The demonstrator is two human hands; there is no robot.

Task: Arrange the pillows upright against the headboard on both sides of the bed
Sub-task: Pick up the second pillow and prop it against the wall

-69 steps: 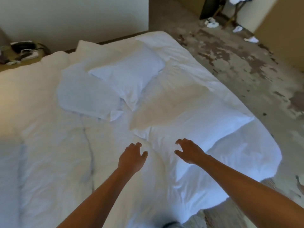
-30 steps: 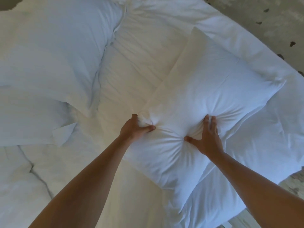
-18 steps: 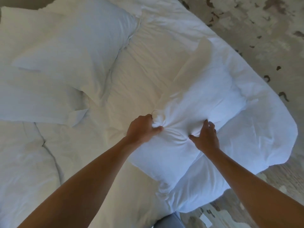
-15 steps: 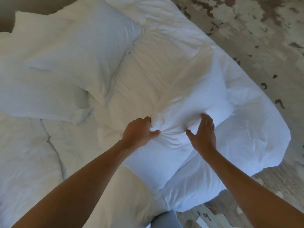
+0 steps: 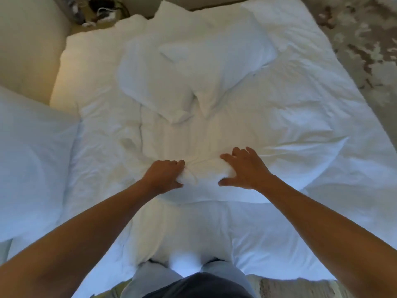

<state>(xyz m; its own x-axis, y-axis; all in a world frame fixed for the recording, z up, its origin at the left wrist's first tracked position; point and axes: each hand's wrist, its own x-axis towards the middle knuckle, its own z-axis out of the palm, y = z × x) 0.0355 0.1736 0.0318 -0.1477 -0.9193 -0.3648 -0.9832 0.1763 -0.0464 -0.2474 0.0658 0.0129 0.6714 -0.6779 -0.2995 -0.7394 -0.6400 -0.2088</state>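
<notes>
A white pillow (image 5: 290, 166) lies flat across the near part of the bed (image 5: 300, 93), right in front of me. My left hand (image 5: 164, 175) grips a bunched fold of its cover at the near left. My right hand (image 5: 245, 168) holds the same pillow a little to the right, fingers spread and thumb dug into the fabric. Two more white pillows (image 5: 154, 82) (image 5: 225, 57) lie overlapping at the far middle of the bed. Another white pillow (image 5: 28, 160) fills the left edge, below a beige padded panel (image 5: 25, 50) that looks like the headboard.
A bedside surface with dark items and cables (image 5: 103, 7) sits at the top left. Worn patterned floor (image 5: 365, 39) runs along the bed's right side. My grey-trousered legs (image 5: 193, 282) press against the near edge of the duvet.
The pillow has come from the bed's right edge towards the middle, in front of me. The view has swung left, bringing the left pillow and beige panel into sight. My right fingers have spread wider.
</notes>
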